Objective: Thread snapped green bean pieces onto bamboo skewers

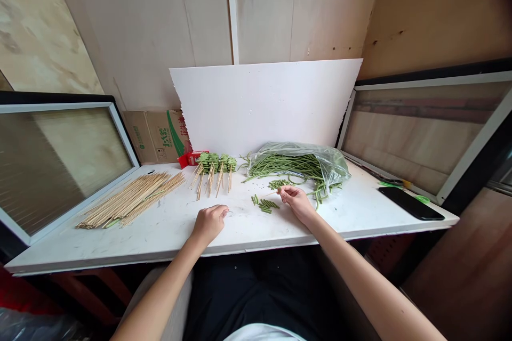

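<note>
My left hand [210, 222] is closed above the front of the white tabletop, thumb and fingertips pinched on the end of a thin bamboo skewer [272, 193]. Its pale shaft is hard to make out against the white surface; its far part shows beside my right fingertips. My right hand [296, 202] pinches a short piece of green bean at that end, mostly covered by the fingers. Cut green bean pieces [265, 205] lie on the table between my hands. Another small heap of cut pieces [280, 184] sits just behind my right hand.
Bamboo skewers [130, 197] lie piled at left. Several skewered bean bundles [217, 162] rest at the back, near a red packet [188, 159] and a cardboard box [158, 136]. A clear plastic bag [336, 162] holds long beans [288, 165]. A black phone [411, 203] lies at right.
</note>
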`<state>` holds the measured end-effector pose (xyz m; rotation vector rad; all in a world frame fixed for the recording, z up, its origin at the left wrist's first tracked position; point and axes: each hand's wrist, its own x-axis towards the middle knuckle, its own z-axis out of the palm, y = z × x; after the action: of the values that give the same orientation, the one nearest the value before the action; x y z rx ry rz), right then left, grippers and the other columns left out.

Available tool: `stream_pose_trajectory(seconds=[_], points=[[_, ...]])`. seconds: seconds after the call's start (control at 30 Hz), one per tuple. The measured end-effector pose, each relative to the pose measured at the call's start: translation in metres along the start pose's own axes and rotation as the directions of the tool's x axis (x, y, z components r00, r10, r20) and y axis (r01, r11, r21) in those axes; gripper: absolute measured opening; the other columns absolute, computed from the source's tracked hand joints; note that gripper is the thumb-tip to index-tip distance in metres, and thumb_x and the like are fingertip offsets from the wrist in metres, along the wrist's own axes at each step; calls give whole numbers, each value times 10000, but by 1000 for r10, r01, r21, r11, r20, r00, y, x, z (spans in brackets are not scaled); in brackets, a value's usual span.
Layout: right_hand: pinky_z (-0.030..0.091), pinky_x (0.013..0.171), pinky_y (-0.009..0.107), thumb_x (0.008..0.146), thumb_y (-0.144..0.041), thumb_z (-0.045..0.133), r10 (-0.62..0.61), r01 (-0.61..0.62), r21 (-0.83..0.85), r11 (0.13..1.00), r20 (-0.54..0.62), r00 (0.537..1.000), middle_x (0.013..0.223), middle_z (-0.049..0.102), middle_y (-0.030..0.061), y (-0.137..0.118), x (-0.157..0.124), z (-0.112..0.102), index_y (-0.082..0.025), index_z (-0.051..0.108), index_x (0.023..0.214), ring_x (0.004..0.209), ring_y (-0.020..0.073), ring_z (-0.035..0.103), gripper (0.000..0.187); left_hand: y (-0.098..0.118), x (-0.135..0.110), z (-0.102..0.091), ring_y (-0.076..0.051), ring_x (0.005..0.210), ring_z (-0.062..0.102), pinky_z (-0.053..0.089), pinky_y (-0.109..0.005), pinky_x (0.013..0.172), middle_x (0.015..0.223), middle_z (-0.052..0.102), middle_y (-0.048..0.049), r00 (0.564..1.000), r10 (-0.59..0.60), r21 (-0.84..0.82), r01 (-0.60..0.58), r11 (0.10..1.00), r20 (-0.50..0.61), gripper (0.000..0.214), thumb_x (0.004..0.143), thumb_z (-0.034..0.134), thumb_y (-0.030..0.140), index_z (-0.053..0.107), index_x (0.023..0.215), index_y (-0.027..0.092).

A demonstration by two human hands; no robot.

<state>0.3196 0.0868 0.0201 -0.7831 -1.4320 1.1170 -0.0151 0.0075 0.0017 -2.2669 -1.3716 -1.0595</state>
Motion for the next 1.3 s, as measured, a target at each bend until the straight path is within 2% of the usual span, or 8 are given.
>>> stream_pose_trajectory(seconds=[0.2, 0.4, 0.67, 0.87, 1.03, 1.3], points=[[415, 635, 312, 714, -592, 841, 7, -7, -3, 1000, -39, 999, 878, 679, 57, -2, -1, 1, -236, 736, 810, 720, 180, 515, 384, 0, 0, 0, -161, 671, 696, 485, -233, 637, 765, 764, -6, 998, -50, -18, 50, 999, 30, 363, 746, 474, -23, 730, 845, 214], [431, 642, 288, 742, -593, 826, 97, -95, 77, 992, -17, 995, 885, 673, 68, -8, -2, 2, -222, 766, 887, 818, 199, 563, 403, -1, -1, 2, -167, 700, 723, 522, -243, 674, 773, 777, 0, 993, -120, -70, 121, 990, 17, 352, 776, 491, -3, 739, 890, 218], [409, 642, 300, 713, -569, 846, 147, -141, 149, 979, -30, 989, 856, 676, 51, -12, -3, 4, -219, 770, 840, 775, 182, 563, 380, -2, -1, 4, -170, 697, 718, 518, -240, 667, 771, 777, -2, 996, -92, -42, 93, 995, 14, 354, 762, 495, -8, 740, 884, 217], [397, 640, 294, 730, -537, 838, 128, -119, 122, 985, -63, 990, 876, 693, 53, -8, -1, 3, -223, 770, 846, 786, 184, 571, 342, -2, -1, 3, -167, 688, 710, 516, -236, 662, 771, 769, -5, 998, -62, -19, 63, 998, 30, 370, 746, 488, -16, 739, 891, 214], [407, 656, 307, 765, -553, 806, 62, -59, 36, 998, -75, 995, 892, 699, 65, -4, -2, 5, -226, 772, 850, 802, 199, 574, 340, -3, -2, 2, -162, 680, 705, 509, -233, 652, 758, 757, -4, 998, -60, -34, 61, 998, 26, 379, 733, 471, -32, 726, 876, 209], [427, 697, 347, 777, -621, 780, -17, 8, -62, 998, -141, 990, 895, 713, 77, -17, -7, 22, -237, 765, 821, 803, 227, 572, 387, -6, -2, 2, -154, 666, 703, 508, -227, 652, 736, 749, 1, 998, -61, -72, 63, 995, 21, 400, 712, 449, -49, 719, 861, 207]])
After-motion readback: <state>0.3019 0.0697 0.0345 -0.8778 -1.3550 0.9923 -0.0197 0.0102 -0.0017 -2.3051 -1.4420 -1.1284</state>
